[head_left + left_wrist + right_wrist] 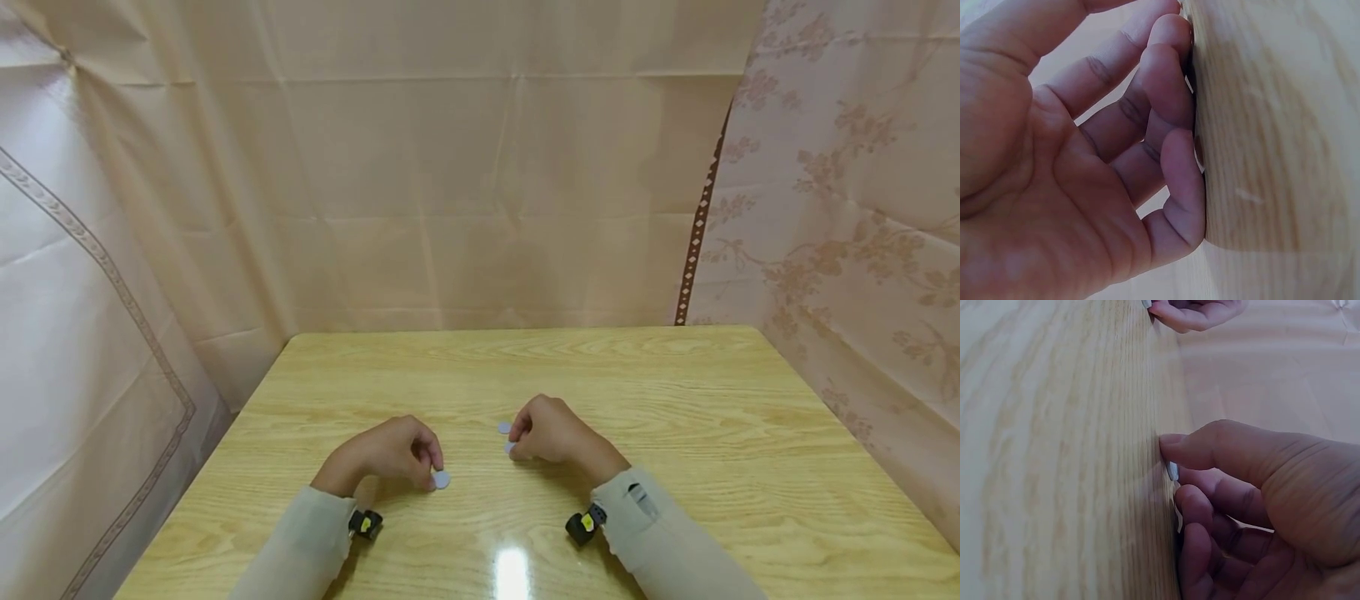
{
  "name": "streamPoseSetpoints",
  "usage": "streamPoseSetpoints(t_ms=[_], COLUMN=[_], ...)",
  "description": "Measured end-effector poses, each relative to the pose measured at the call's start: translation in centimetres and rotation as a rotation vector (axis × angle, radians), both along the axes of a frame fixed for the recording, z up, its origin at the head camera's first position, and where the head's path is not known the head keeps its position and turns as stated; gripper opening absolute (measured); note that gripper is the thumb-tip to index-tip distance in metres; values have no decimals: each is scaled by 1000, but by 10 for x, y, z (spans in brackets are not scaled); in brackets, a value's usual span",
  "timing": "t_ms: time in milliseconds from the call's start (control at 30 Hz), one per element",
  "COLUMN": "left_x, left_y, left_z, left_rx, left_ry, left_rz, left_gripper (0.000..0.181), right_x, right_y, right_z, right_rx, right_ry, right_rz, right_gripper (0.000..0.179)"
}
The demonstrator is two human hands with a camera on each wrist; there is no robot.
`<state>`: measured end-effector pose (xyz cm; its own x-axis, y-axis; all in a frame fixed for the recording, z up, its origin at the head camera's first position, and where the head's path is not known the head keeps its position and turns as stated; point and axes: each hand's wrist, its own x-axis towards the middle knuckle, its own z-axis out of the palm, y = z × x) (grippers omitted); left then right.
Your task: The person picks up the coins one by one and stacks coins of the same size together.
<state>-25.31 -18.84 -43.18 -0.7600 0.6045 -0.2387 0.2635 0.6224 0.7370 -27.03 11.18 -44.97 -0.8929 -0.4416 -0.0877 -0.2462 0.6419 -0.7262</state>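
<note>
Two hands work low over the wooden table (637, 375). My left hand (393, 450) pinches a small white disc (442, 479) by its edge between thumb and fingertips. In the left wrist view the curled fingers (1175, 87) rest along the tabletop, and that disc is out of sight. Farther right, my right hand (553, 429) has its thumb and index finger on a second white disc (510, 447), which shows as a thin pale edge (1173, 470) between them in the right wrist view. Just beyond it, a third white disc (504, 427) lies flat beside the right fingertips.
A beige curtain (480, 208) hangs behind the table's far edge. Patterned cloth (862, 250) hangs on the right and a pale cloth (67, 333) on the left. Black wrist cameras (366, 524) sit on both sleeves, close over the table.
</note>
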Motion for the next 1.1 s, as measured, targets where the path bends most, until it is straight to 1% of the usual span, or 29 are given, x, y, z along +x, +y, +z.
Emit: streamPoseSetpoints(t_ms=[167,433,700,933,1100], left_x=[-1,-2,-1,-1,-1], left_y=[-1,-2,-2,-2,-1], left_z=[-1,-3,-1,-2,-2], left_rx=[-10,5,-1,1,3], left_ry=[-2,-22,-23,-24,-25], left_rz=[5,7,20,23,28], left_gripper=[18,19,20,20,20], right_x=[3,7,8,5,4], right_y=[-3,-6,-4,-2,-1], right_z=[3,7,8,5,4], right_rx=[20,47,62,58,54], right_ry=[33,109,130,167,177], right_rz=[-5,-1,13,66,82], right_gripper=[15,18,19,12,6])
